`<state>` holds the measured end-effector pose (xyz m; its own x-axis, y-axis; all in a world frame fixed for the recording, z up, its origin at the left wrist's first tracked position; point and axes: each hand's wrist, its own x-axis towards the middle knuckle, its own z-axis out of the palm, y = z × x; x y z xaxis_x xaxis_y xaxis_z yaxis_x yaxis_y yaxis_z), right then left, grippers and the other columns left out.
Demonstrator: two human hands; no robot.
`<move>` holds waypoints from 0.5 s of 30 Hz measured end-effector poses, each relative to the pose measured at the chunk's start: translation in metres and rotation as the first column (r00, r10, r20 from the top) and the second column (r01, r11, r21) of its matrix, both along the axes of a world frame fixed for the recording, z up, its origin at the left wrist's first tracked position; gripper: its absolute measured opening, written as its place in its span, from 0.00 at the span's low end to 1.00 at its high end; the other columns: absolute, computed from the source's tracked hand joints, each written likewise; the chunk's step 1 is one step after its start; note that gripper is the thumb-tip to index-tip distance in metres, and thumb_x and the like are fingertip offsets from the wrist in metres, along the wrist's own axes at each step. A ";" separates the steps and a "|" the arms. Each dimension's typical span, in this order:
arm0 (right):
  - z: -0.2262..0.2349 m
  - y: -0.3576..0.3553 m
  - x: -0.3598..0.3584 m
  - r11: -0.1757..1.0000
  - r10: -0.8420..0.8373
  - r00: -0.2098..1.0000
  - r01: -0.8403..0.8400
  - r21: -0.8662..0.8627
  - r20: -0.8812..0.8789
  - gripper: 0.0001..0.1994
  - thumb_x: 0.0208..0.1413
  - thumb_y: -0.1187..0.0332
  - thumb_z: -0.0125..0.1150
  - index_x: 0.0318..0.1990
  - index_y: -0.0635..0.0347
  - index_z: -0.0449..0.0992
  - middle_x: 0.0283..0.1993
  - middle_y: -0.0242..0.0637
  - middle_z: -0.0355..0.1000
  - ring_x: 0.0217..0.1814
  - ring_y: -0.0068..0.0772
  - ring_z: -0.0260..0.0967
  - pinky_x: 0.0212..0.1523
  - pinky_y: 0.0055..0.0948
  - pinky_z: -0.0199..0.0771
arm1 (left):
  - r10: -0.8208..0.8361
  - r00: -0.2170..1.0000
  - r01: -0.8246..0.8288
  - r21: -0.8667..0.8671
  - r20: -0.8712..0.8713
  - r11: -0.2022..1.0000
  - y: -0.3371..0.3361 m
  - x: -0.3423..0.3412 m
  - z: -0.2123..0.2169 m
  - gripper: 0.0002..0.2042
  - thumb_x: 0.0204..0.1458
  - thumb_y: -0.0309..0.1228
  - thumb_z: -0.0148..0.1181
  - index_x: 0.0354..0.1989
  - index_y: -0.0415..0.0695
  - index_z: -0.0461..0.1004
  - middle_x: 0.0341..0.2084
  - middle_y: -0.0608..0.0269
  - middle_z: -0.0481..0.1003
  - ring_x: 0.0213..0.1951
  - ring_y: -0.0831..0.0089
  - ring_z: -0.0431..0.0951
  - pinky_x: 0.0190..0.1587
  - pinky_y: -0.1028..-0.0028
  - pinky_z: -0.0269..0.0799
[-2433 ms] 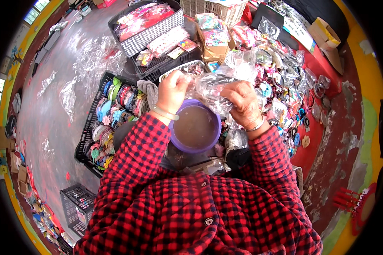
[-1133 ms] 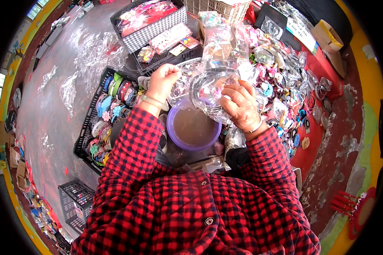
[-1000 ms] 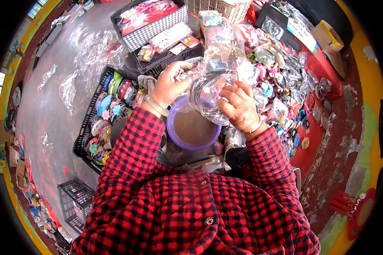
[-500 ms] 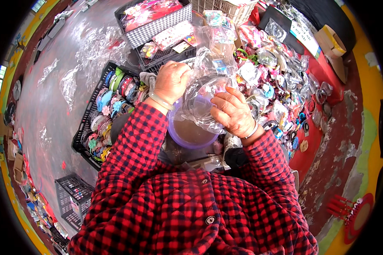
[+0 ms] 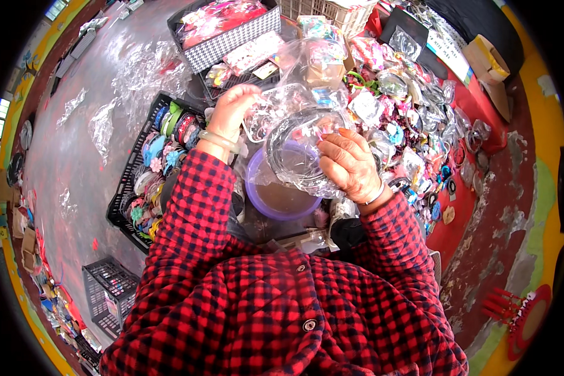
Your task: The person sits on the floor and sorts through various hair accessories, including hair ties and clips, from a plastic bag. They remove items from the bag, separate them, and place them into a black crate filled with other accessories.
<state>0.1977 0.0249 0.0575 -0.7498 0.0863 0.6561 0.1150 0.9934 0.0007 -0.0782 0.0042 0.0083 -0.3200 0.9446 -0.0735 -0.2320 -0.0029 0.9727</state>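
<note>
My right hand [image 5: 351,164] is closed round the side of a bundle of dark round headbands [image 5: 274,156] in clear plastic, with small pinkish pieces showing by the fingertips. To the left, my left hand [image 5: 230,116] is closed at the fingertips on a crinkled clear plastic bag [image 5: 282,99], which stretches toward the headbands. Glare on the film hides exactly where its fingers meet the plastic. Below both hands stands a round purple basin [image 5: 252,189], partly covered by the bundle.
A black crate [image 5: 124,188] of colourful headbands stands at the left. Beyond my hands are a houndstooth-patterned bin [image 5: 232,39] and a beige basket [image 5: 332,14]. Packaged hair accessories [image 5: 413,131] pile up on red cloth at the right. A smaller dark crate [image 5: 109,294] sits lower left.
My left hand has moved left, away from the bundle, spreading the plastic between my hands. The headband loop now shows more fully. My right hand has shifted slightly right.
</note>
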 end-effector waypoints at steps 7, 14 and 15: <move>0.002 -0.006 -0.004 0.999 0.048 0.999 -0.048 -0.016 0.009 0.06 0.39 0.74 0.57 0.28 0.57 0.70 0.45 0.40 0.72 0.50 0.38 0.69 0.51 0.39 0.66 | -0.278 0.960 0.279 0.116 -0.021 0.953 -0.009 0.019 0.034 0.26 0.48 0.33 0.54 0.56 0.38 0.59 0.48 0.55 0.67 0.50 0.68 0.68 0.53 0.72 0.61; 0.001 -0.005 -0.005 0.998 0.007 1.000 -0.005 0.062 -0.019 0.07 0.36 0.73 0.58 0.27 0.56 0.70 0.46 0.37 0.70 0.49 0.37 0.68 0.50 0.36 0.68 | -0.478 0.836 0.452 0.155 0.269 0.879 -0.016 0.014 0.030 0.38 0.45 0.36 0.58 0.63 0.39 0.47 0.52 0.51 0.63 0.53 0.65 0.67 0.54 0.71 0.62; 0.000 -0.005 -0.004 0.998 -0.009 1.000 0.010 0.061 -0.011 0.07 0.37 0.73 0.58 0.27 0.55 0.70 0.46 0.37 0.70 0.49 0.37 0.68 0.50 0.37 0.68 | -0.514 0.811 0.485 0.169 0.280 0.858 -0.019 0.017 0.034 0.37 0.46 0.34 0.58 0.63 0.39 0.46 0.53 0.50 0.63 0.53 0.65 0.67 0.54 0.72 0.62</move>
